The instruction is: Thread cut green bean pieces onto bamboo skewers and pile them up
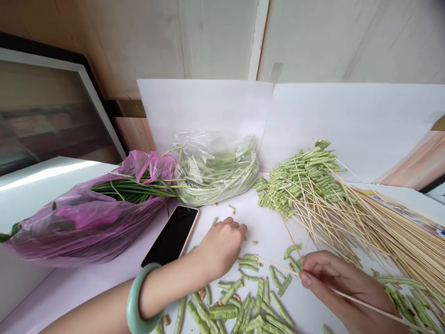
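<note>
My left hand (220, 246) rests palm-down on the white table top (278, 236), fingers curled, beside small green bean bits (245, 237); whatever lies under the fingers is hidden. A pale green jade bangle (134, 301) circles that wrist. Cut green bean pieces (239, 301) lie scattered below it. My right hand (344, 287) grips a thin bamboo skewer (368, 303) that runs across the palm, its tip among the bean pieces. Further up, many skewers threaded with bean pieces (302, 178) lie in a heap, their bare sticks (382, 227) fanning out to the right.
A black smartphone (172, 236) lies left of my left hand. Behind it are a purple plastic bag (83, 222) holding long green stalks and a clear bag (217, 169) of long beans. White boards (347, 120) stand against the wall behind. More bean pieces (406, 301) lie at the right edge.
</note>
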Tool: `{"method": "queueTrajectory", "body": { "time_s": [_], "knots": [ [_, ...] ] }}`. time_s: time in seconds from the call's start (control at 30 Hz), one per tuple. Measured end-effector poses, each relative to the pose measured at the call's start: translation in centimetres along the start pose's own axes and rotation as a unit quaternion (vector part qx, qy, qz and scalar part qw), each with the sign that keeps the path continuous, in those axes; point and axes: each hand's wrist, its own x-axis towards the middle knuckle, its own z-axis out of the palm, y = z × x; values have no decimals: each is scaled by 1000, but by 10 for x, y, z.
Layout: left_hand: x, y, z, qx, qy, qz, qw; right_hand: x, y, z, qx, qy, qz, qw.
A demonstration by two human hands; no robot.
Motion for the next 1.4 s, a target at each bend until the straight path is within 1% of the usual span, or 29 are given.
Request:
{"method": "queueTrajectory", "body": {
  "time_s": [0.03, 0.07, 0.1, 0.13, 0.17, 0.2, 0.23, 0.27, 0.3, 0.33, 0.37, 0.43, 0.57, 0.67, 0.77, 0.87, 1.0, 1.07, 1.13, 1.2, 1.27, 1.33, 1.4],
  "knots": [
    [0, -1, 0, -36, 16, -6, 999, 0, -3, 0, 1, 11, 4, 1000],
    [0, -3, 1, -97, 33, -12, 995, 0, -6, 0, 2, 22, 8, 1000],
    [0, -4, 1, -183, 50, -20, 982, 1, -8, 0, 6, 30, 11, 999],
    [1, -4, 3, -287, 64, -29, 955, 1, -9, -1, 10, 36, 16, 999],
    [2, -4, 4, -394, 72, -37, 916, 2, -9, -2, 15, 39, 18, 999],
    [3, -4, 5, -486, 74, -44, 870, 3, -6, -4, 20, 37, 19, 999],
    [4, -3, 6, -553, 70, -48, 829, 4, -3, -5, 25, 28, 13, 999],
    [6, -3, 8, -601, 69, -51, 795, 4, 2, -7, 28, 14, 4, 1000],
    [7, -3, 8, -634, 69, -53, 768, 5, 7, -9, 29, -2, -7, 1000],
    [8, -2, 9, -655, 70, -56, 750, 6, 13, -11, 30, -16, -20, 999],
    [9, -2, 9, -669, 73, -60, 737, 6, 18, -12, 32, -25, -33, 999],
    [10, -2, 9, -683, 78, -69, 723, 7, 24, -13, 39, -28, -54, 997],
    [9, -2, 6, -686, 87, -69, 719, 9, 26, -13, 38, -31, -66, 997],
    [7, 1, 4, -690, 79, -77, 715, 9, 24, -14, 34, -34, -65, 997],
    [5, 5, 4, -703, 62, -86, 703, 9, 23, -15, 60, -41, -71, 995],
    [5, 7, 6, -715, 57, -86, 691, 8, 21, -13, 81, -42, -79, 993],
    [4, 7, 10, -732, 37, -75, 676, 5, 18, -8, 123, -41, -51, 990],
    [1, 9, 11, -733, 13, -60, 678, 3, 16, -4, 133, -53, -36, 989],
    [-3, 12, 12, -715, -8, -31, 698, 0, 13, 0, 129, -97, -29, 986],
    [-8, 17, 13, -676, -17, 6, 737, -4, 10, 5, 133, -137, -26, 981],
    [-11, 20, 12, -628, -24, 39, 777, -6, 7, 7, 143, -144, -28, 979],
    [-12, 20, 8, -597, -27, 50, 800, -6, 5, 6, 132, -144, -32, 980],
    [-10, 16, 1, -570, -10, 35, 821, -3, 6, 0, 102, -139, -36, 984]
  ]
}}
